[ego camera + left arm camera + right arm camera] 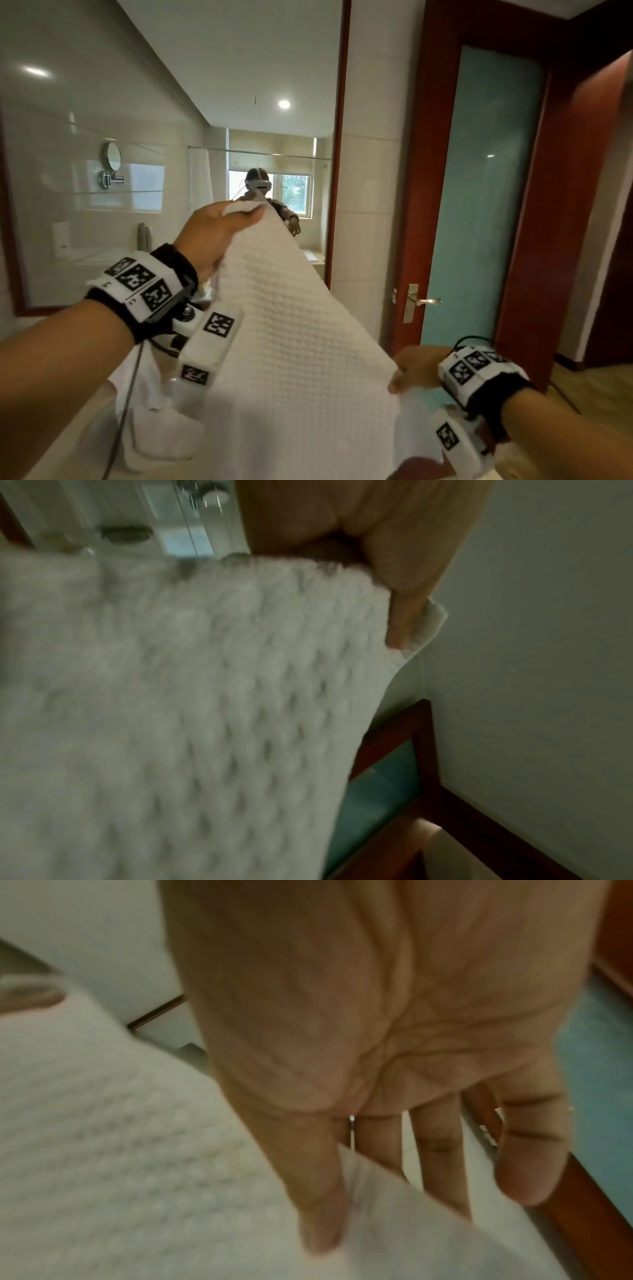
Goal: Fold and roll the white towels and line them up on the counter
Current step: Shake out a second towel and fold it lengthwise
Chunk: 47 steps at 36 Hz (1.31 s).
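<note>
A white waffle-weave towel [291,342] is held up in the air, stretched on a slant between both hands. My left hand [245,214] is raised and pinches the far upper corner; in the left wrist view the thumb [404,610] clamps the towel [205,710] edge. My right hand [399,378] is lower and nearer and pinches the other corner. In the right wrist view its thumb [318,1204] lies on top of the towel [120,1150] and the fingers run behind it. The towel's lower part hangs in folds and covers what is under it.
A large wall mirror [154,102] on the left reflects the bathroom and a person. A red wooden door with a frosted glass pane [479,205] and a metal handle [421,301] stands at the right. A pale counter [68,442] shows at the lower left.
</note>
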Tool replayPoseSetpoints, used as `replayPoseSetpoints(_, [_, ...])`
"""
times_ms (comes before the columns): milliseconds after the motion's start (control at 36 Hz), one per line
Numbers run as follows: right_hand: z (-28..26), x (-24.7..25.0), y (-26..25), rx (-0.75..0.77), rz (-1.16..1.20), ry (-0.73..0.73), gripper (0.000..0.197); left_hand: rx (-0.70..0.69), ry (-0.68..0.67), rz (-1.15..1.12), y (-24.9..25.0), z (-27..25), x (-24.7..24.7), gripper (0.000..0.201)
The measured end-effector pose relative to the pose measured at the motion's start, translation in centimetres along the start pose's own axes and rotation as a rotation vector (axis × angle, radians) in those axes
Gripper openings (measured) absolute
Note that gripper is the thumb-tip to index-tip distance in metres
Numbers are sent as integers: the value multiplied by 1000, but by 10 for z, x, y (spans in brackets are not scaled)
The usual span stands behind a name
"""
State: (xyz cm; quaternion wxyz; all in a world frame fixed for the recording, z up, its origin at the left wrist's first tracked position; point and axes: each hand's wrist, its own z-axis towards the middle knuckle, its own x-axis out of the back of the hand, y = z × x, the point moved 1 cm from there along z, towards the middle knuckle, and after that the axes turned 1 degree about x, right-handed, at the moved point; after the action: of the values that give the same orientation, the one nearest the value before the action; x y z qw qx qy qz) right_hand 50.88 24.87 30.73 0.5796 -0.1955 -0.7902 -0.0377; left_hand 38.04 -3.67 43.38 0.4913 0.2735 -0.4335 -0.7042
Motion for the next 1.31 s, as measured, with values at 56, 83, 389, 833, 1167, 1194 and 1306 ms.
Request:
replayPoseSetpoints(56, [0, 10, 8, 24, 35, 62, 32, -2, 64, 148, -10, 2, 20, 18])
replayPoseSetpoints(83, [0, 15, 11, 29, 45, 94, 32, -11, 96, 252, -16, 4, 32, 25])
replayPoseSetpoints(389, [-3, 69, 9, 266, 81, 366, 22, 66, 325, 623, -45, -11, 101, 29])
replayPoseSetpoints(833, [2, 122, 49, 154, 18, 682, 31, 167, 302, 998, -26, 0, 94, 37])
replayPoseSetpoints(1167, [53, 125, 49, 6, -138, 659, 50, 382, 274, 933, -82, 13, 104, 25])
replayPoseSetpoints(1194, [65, 124, 49, -2, -101, 645, 48, 414, 282, 872, -92, 17, 107, 19])
replayPoseSetpoints(1306, [119, 109, 47, -7, -45, 522, 32, 551, 345, 619, -140, 39, 117, 13])
